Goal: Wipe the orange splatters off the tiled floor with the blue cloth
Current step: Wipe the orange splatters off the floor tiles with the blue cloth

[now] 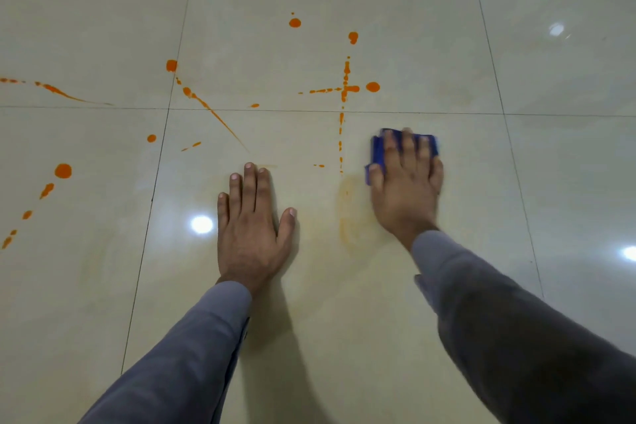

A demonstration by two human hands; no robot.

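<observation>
Bright even overhead light, white glare spots on glossy tiled floor (344, 303), soft arm shadows, wide-angle edge bending

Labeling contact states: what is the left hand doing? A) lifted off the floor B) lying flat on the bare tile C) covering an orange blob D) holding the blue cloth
B: the left hand lies flat, fingers straight, on the bare tiled floor, while the blue cloth sits under the right hand.
</observation>
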